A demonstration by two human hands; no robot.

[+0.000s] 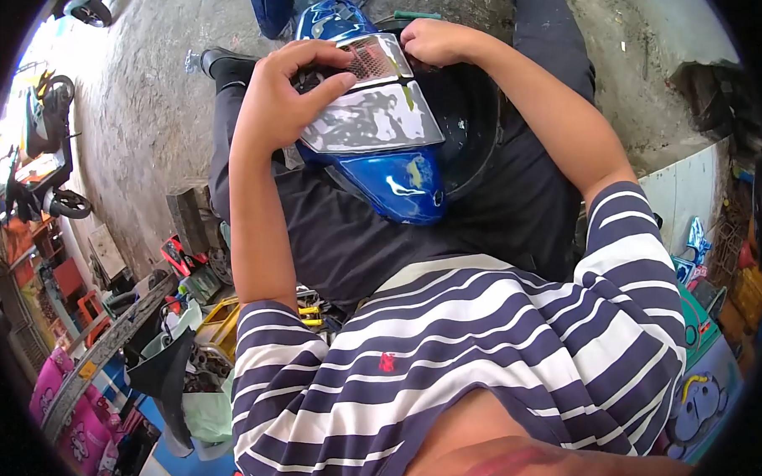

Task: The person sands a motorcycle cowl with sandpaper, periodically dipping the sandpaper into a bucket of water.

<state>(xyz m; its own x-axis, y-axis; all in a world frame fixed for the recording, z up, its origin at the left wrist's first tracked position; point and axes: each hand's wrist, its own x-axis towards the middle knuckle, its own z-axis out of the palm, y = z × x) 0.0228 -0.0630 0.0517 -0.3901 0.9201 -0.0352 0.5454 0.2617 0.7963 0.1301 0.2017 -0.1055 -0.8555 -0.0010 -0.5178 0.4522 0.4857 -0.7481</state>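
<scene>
A glossy blue plastic panel, like a motorcycle body part, lies across my lap over a black basin. On top of the panel sits a shiny silver sheet. Above that sheet is a piece with a reddish-brown mesh and a silver border. My left hand rests on the left side of these pieces, thumb and fingers apart, fingertips touching the mesh and silver surface. At the right edge of the mesh piece, my right hand has its fingers curled closed; whatever they grip is hidden.
My legs flank the basin on the rough concrete floor. A motorcycle stands at far left. Assorted parts and a yellow piece lie at lower left. A white panel and a green case are at right.
</scene>
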